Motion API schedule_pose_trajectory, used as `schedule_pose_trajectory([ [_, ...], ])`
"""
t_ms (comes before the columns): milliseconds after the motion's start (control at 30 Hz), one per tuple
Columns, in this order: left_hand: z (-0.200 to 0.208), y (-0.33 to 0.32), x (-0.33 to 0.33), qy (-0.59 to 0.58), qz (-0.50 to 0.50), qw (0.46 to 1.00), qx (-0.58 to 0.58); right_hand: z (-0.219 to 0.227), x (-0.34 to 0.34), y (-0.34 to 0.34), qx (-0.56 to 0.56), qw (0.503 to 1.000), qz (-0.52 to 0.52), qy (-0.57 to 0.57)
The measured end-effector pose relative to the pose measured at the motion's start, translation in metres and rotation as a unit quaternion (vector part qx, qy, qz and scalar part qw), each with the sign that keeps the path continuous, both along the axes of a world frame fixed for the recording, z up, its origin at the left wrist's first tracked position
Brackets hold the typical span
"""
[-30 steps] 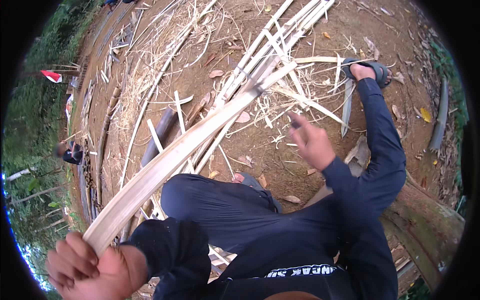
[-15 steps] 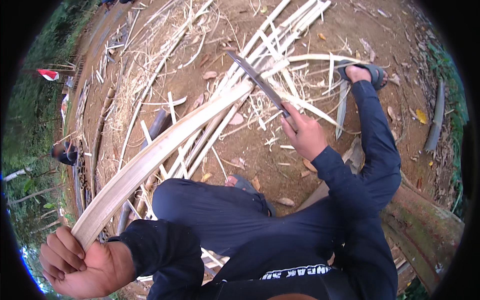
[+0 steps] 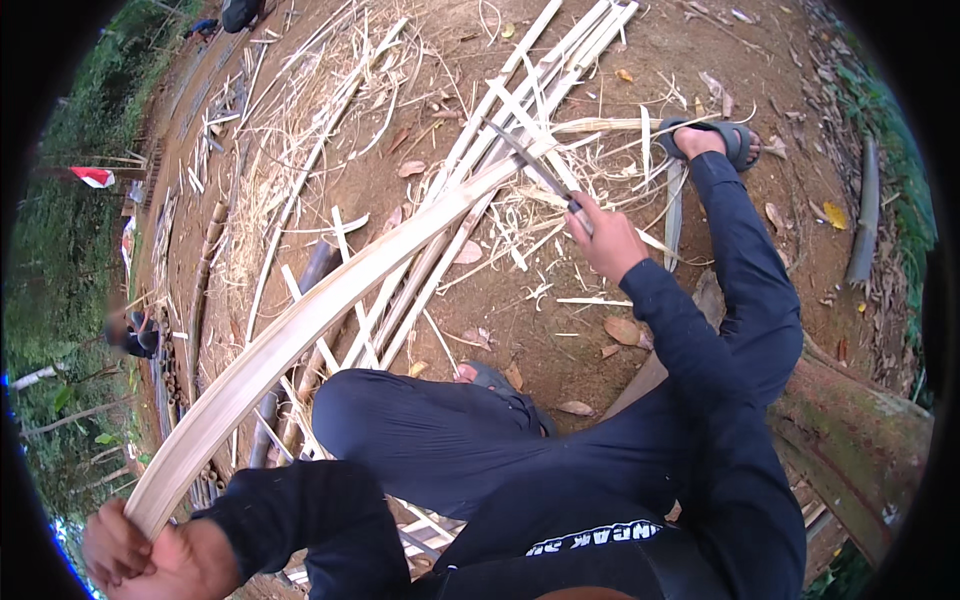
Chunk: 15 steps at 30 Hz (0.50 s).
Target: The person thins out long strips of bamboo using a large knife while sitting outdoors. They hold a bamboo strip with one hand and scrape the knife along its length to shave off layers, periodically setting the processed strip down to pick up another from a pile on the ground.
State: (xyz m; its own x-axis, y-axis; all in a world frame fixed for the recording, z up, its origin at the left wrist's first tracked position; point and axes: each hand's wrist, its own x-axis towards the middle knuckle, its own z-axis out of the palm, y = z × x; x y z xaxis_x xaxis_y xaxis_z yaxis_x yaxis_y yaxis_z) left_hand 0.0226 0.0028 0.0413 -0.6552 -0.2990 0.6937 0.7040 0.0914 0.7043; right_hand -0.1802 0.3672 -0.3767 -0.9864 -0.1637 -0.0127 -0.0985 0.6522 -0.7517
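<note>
A long, pale bamboo strip slants from the lower left up to the middle of the view. My left hand is closed round its near end. In my right hand is the handle of a machete, with its dark blade pointing up and left. The blade crosses the strip's far end and seems to touch it. Beneath that end lie several split bamboo strips and thin curled shavings on the brown ground.
My sandalled foot stands at the upper right, near a flat blade-like piece. A thick log lies at my right. Dark bamboo poles and more shavings spread leftward. Another person is at the far left, near greenery.
My left hand has drawn back toward the lower left with the bamboo strip. The machete and my right hand have shifted slightly, and the blade now lies across the strip's far end.
</note>
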Motion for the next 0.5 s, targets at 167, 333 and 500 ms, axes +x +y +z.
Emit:
schedule_pose_trajectory([
  [167, 0.060, -0.015, 0.028, -0.007, 0.399, 0.708, -0.583, 0.038, 0.052, -0.023, -0.094, 0.995, -0.015, 0.039],
  [333, 0.067, -0.027, 0.001, -0.090, 0.370, 0.704, -0.600, 0.033, 0.096, -0.036, -0.146, 0.987, -0.015, 0.057],
  [500, 0.058, -0.052, -0.009, -0.086, 0.370, 0.792, -0.477, 0.069, 0.108, -0.045, -0.156, 0.982, 0.065, 0.086],
])
